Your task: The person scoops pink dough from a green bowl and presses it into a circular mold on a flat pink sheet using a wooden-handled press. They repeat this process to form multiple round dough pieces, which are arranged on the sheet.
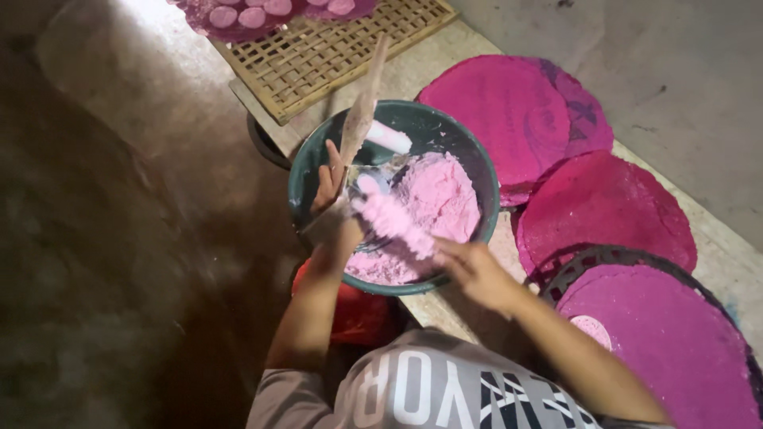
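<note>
A woven bamboo tray (334,56) lies at the top middle of the frame, with a pink-stained cloth carrying small round pink cakes (253,14) at its upper left edge. Three round magenta mats (517,111) run down the right side on a pale slab. The brown floor (119,238) fills the left.

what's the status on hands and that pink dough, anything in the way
Left hand gripping wooden paddle. Right hand holding pink dough strip over green bowl. Nothing blocking.
</note>
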